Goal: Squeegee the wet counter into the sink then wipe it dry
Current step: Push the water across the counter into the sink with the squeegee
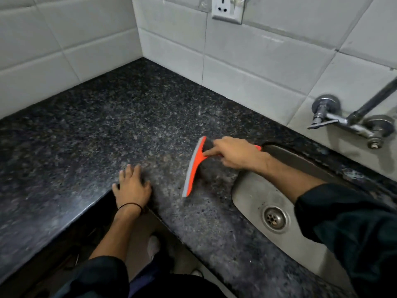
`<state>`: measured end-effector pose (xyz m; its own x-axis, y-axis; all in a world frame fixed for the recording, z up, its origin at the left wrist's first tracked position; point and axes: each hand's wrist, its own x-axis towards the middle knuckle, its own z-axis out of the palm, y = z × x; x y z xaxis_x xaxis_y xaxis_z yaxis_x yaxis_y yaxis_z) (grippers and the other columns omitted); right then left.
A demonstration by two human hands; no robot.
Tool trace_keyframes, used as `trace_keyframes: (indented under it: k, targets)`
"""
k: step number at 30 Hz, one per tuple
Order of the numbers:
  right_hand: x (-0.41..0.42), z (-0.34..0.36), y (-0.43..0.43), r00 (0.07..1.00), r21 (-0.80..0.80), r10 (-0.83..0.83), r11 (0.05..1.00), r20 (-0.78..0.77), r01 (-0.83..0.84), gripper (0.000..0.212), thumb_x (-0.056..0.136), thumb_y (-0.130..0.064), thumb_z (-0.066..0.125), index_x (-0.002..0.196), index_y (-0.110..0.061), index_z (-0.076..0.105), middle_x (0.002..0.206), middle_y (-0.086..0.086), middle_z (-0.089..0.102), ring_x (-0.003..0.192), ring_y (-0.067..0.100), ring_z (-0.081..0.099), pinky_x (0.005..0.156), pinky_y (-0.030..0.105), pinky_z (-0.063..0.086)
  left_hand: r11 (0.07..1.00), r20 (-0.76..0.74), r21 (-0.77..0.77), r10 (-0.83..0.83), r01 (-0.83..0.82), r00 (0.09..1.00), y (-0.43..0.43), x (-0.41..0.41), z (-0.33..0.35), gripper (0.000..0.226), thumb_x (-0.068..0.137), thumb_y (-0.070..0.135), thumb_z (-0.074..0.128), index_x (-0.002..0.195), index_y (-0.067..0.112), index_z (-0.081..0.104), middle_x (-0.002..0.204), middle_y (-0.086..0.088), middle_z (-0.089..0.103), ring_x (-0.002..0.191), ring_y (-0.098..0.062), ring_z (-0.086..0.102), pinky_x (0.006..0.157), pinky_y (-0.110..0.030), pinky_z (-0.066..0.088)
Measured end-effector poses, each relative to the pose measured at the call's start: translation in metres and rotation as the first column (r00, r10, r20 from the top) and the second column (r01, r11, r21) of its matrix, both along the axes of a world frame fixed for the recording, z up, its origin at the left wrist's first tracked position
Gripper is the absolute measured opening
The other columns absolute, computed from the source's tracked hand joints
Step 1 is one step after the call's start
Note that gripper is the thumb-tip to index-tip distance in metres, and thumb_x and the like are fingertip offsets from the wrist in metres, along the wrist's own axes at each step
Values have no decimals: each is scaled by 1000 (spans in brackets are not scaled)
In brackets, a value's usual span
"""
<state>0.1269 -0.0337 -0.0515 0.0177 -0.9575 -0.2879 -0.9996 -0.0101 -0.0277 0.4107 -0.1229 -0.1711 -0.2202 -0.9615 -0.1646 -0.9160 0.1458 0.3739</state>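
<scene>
Squeegee (194,166) handle in R hand (238,152) — forefinger extended

left hand (132,187) flat, fingers spread, palm down; right hand (237,152) gripping, forefinger extended, forearm outstretched.

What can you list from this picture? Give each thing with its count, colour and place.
squeegee: 1, orange with grey blade, on counter left of sink
counter: 1, dark speckled, L-shaped along the walls
sink: 1, steel, set in counter at right
drain: 1, steel, sink floor
tap: 1, chrome, wall above sink
socket: 1, white, wall at top
tiles: many, white, both walls
left hand: flat on counter edge, black wrist thread
right hand: grip on squeegee handle
</scene>
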Motion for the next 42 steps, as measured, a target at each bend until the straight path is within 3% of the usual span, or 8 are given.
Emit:
trace_keyframes:
  k: [4, 11, 17, 20, 24, 30, 34, 42]
  targets:
    - [72, -9, -40, 979, -71, 204, 977, 1, -203, 60, 88, -9, 48, 133, -47, 56, 113, 1, 59, 111, 26, 58, 78, 39, 46, 992, 107, 125, -1, -12, 994, 9, 40, -16, 63, 101, 51, 35, 156, 31, 13, 166, 5, 2, 152, -26, 1, 117, -59, 7]
    - [128, -23, -56, 953, -76, 281, 954, -112, -290, 40, 90, -14, 49, 123, -26, 68, 119, 3, 69, 111, 28, 65, 84, 40, 54, 986, 60, 166, -8, -2, 998, 8, 62, -16, 58, 104, 40, 36, 156, 36, 11, 165, 9, 0, 152, -22, 0, 117, -61, 7]
    - [37, -18, 1, 974, 74, 193, 980, -122, -185, 41, 92, -49, 45, 126, -32, 62, 115, 7, 64, 110, 31, 63, 86, 42, 50, 994, 83, 79, 72, -78, 994, 11, 59, -11, 54, 101, 31, 41, 153, 27, 27, 164, 1, 16, 150, -25, 14, 115, -62, 13]
    - [-30, -16, 38, 940, 143, 197, 976, -277, -163, 52, 87, -27, 49, 135, -49, 50, 116, -5, 59, 107, 22, 58, 85, 40, 49, 997, 51, -52, 62, -60, 997, 22, 36, -9, 46, 97, 25, 43, 143, 20, 42, 155, -5, 33, 145, -27, 26, 112, -63, 20]
    - [-87, 0, 61, 909, 222, 133, 974, -395, -46, 56, 84, -26, 56, 134, -51, 50, 114, -5, 59, 108, 22, 60, 89, 40, 51, 994, -18, -13, -111, 111, 994, 39, -5, -8, 53, 99, 31, 43, 150, 22, 34, 162, -3, 21, 150, -25, 15, 118, -58, 13]
    - [-83, 12, 68, 956, 77, -51, 994, -287, 76, 66, 70, -40, 27, 130, -56, 50, 111, -4, 62, 104, 26, 61, 86, 44, 52, 935, 48, 211, -300, 284, 953, 47, -48, -11, 74, 98, 55, 41, 157, 28, 6, 165, 2, -6, 152, -25, -2, 120, -53, 10]
    - [-55, 9, 40, 977, -19, -92, 996, -192, 90, 64, 81, -15, 48, 131, -55, 52, 110, -2, 61, 108, 27, 60, 85, 42, 50, 915, 58, 262, -332, 307, 941, 38, -53, -12, 81, 94, 60, 45, 157, 30, 3, 165, 4, -9, 152, -25, -2, 120, -53, 12]
    - [-29, -10, 14, 965, -64, -247, 968, -93, 242, 50, 90, -12, 50, 131, -38, 61, 121, 10, 64, 113, 35, 61, 93, 43, 48, 908, 40, 293, -324, 299, 945, 32, -56, -11, 87, 90, 57, 56, 157, 30, 8, 166, 1, -4, 152, -29, 2, 119, -53, 21]
